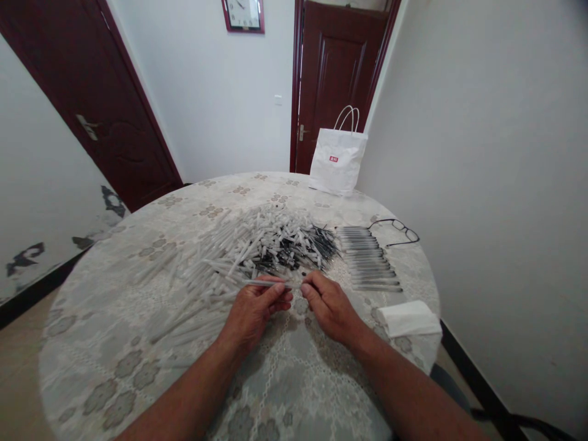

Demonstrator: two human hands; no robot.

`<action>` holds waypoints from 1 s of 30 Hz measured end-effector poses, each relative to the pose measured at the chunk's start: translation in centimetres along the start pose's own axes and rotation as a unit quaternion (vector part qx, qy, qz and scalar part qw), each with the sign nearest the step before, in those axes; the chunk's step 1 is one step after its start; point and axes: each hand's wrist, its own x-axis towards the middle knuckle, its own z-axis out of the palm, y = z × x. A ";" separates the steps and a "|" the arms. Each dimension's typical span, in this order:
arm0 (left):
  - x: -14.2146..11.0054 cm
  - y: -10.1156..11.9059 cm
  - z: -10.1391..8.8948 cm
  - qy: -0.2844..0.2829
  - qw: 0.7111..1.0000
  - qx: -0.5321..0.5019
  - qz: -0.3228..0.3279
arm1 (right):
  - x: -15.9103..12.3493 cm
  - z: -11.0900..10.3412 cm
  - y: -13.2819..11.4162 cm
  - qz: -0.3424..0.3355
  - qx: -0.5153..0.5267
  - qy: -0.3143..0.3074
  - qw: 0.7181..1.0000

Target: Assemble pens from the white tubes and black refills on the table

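Between the fingertips of my left hand [263, 300] lies a thin clear pen barrel [257, 283], held roughly level. My right hand [327, 300] pinches at the barrel's right end; the small part in its fingers is too small to make out. Just beyond both hands spreads a heap of pen parts [248, 239], with clear barrels, white pieces and dark slim pieces [326, 245] mixed in. Loose clear barrels [188, 315] lie to the left of my left hand. A row of pens with dark tips [371, 260] lies side by side to the right.
Eyeglasses [402, 231] rest beyond the pen row. Folded white paper [408, 318] lies near the right edge of the round table [124, 392], which has a patterned cloth. At the back stands a white paper bag [339, 162] before a door [340, 73].
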 end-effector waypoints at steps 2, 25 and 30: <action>0.0 0.0 0.0 -0.001 1.000 0.003 0.000 | 0.1 0.1 0.2 -0.001 -0.003 -0.006 1.000; 0.1 0.0 -0.1 -0.011 1.000 0.006 0.006 | 0.1 0.1 0.2 -0.002 -0.010 -0.003 1.000; 0.0 0.0 -0.1 -0.006 1.000 0.001 0.001 | 0.1 0.1 0.3 0.007 -0.005 0.008 1.000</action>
